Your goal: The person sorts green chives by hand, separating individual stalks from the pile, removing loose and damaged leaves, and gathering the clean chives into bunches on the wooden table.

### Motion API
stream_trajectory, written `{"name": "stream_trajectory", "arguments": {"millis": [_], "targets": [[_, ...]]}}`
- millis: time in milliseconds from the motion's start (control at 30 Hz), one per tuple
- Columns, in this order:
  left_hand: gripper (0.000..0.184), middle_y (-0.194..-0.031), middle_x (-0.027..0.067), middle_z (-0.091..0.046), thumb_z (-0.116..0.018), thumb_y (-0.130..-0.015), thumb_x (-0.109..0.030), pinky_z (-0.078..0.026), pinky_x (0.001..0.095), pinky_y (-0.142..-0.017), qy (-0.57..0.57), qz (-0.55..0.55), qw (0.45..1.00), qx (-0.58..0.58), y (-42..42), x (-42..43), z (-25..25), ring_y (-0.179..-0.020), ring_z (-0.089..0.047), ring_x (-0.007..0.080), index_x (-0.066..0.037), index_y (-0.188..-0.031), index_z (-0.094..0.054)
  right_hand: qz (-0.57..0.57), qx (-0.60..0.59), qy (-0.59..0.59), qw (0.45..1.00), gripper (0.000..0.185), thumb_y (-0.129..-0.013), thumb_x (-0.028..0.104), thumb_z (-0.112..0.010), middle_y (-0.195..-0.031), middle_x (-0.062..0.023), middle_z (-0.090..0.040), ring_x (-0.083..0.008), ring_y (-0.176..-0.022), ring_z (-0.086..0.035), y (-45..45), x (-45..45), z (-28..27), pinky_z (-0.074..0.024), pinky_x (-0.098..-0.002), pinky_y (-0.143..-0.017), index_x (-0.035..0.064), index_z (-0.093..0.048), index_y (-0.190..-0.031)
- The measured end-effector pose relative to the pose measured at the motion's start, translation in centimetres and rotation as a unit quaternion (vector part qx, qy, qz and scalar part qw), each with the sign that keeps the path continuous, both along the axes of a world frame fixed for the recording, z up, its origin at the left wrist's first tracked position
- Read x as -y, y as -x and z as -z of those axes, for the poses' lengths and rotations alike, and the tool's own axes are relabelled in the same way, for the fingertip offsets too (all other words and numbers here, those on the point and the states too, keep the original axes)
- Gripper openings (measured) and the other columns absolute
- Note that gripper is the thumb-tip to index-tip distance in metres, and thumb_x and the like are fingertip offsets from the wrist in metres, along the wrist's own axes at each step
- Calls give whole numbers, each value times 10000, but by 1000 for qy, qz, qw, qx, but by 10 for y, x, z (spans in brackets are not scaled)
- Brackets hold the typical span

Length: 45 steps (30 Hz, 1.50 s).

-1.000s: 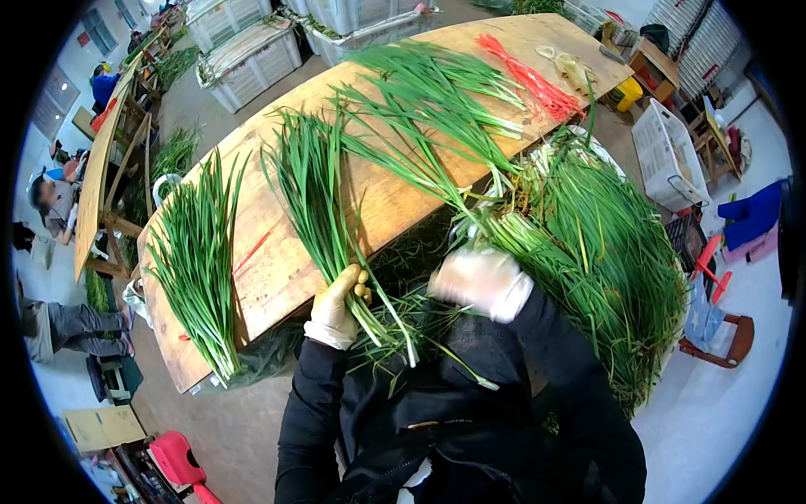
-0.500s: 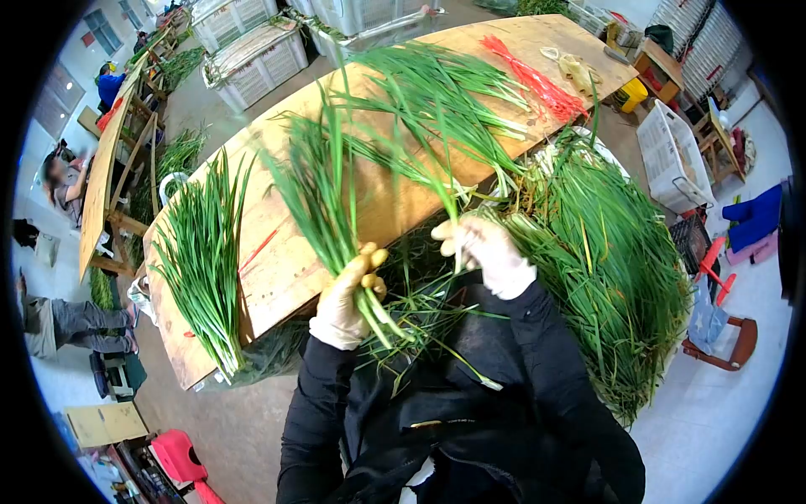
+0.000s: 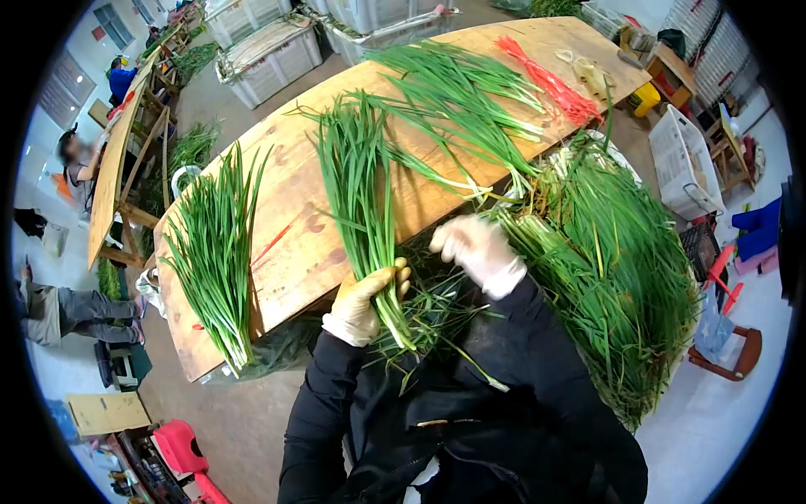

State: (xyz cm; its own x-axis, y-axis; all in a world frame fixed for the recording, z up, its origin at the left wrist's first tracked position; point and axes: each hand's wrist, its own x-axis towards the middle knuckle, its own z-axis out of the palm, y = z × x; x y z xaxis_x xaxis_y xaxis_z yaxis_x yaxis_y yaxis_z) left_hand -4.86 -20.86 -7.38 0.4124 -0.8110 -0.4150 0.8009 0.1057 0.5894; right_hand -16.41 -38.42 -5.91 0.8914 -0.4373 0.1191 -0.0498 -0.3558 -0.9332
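Note:
My left hand (image 3: 367, 304), in a pale glove, is closed around the white lower stems of a bunch of garlic chives (image 3: 357, 181). The leaves of that bunch point away over the table edge. To its right, my gloved right hand (image 3: 478, 252) is smeared by motion, and no stalk shows clearly in it. A thicker bunch of garlic chives (image 3: 214, 260) lies on the left part of the wooden table (image 3: 290, 256). More loose chives (image 3: 457, 92) are spread across its far side. Close to my right hand is a big heap of chives (image 3: 600, 260).
Red ties (image 3: 550, 84) lie at the table's far right, and one red strip (image 3: 273, 245) rests near the left bunch. White crates (image 3: 273, 63) stand behind the table. A white basket (image 3: 682, 160) is at right. Other people work at a long bench (image 3: 117, 168) on the left.
The stalk that was at my right hand no longer shows there. My left hand has shifted slightly right with its bunch, which now stands straighter. The camera view has moved a little.

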Motion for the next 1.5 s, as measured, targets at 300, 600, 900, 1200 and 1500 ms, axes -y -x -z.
{"name": "stream_trajectory", "arguments": {"millis": [300,600,900,1200,1500], "targets": [[426,-814,20,-482,-536,-818,-124,-438,207,-562,136,37,983,-117,8,-53,-41,-623,-453,53,33,-1167,-349,-69,80,41,994,374,-690,153,-622,-818,-170,-562,-313,-811,-549,-77,-73,41,-447,-364,-727,39,-476,-1015],[574,-465,-18,-370,-573,-811,-167,-253,152,-289,325,39,944,27,-22,-72,-143,-302,-277,21,103,-1185,-231,-312,-381,264,829,394,-697,154,-577,-834,-121,-607,-282,-807,-593,12,-124,198,-474,-372,-666,89,-484,-1074],[377,-725,63,-530,-514,-821,-347,-419,180,-441,268,47,922,-277,-32,-8,-10,-520,-471,66,12,-935,-491,6,32,92,995,260,-870,251,-444,-821,-73,-617,-195,-740,-582,4,3,-6,-462,-281,-682,35,-571,-939],[770,-1167,161,-480,-439,-731,-625,-436,341,-765,95,-61,970,-217,23,-15,34,-963,-514,237,-3,-1185,-418,-47,-15,0,999,369,-849,376,-473,-799,-90,-609,-227,-738,-587,14,-52,47,-453,-311,-655,26,-559,-932],[481,-1010,148,-568,-581,-781,-175,-450,361,-803,42,64,997,-27,13,-23,30,-904,-554,235,-40,-1204,-395,-249,-76,118,958,435,-868,387,-392,-915,-183,-574,-329,-823,-554,15,-73,29,-433,-379,-745,38,-470,-1114]]}}
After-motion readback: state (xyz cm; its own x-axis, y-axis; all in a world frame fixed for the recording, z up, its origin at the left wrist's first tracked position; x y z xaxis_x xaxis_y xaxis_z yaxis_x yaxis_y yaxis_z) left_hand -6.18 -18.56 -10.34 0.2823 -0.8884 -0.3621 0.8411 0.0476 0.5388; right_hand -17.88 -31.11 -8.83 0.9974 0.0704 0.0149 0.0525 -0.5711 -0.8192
